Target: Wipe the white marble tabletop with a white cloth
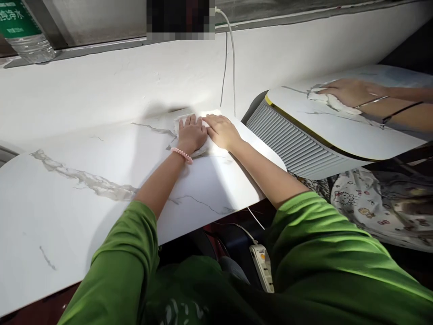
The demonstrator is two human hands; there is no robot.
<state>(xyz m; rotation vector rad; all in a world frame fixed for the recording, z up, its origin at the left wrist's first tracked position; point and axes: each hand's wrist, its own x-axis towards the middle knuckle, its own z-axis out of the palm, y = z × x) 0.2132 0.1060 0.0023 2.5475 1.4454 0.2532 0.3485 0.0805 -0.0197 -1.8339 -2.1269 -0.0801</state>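
My left hand (191, 133) lies flat, fingers stretched out, on a white cloth (178, 123) at the far end of a white marble-patterned tabletop (67, 203). A pink bead bracelet sits on that wrist. My right hand (221, 130) rests flat beside it, fingers extended, pressing the same cloth's right part. Most of the cloth is hidden under both hands. Green sleeves cover my upper arms.
At the right, another person's hand (348, 91) presses a white cloth (329, 101) on a second marble tabletop (338, 131) with a ribbed grey side. A white cable (232, 67) hangs down the white wall. A water bottle (25, 34) stands top left. A power strip (264, 266) lies below.
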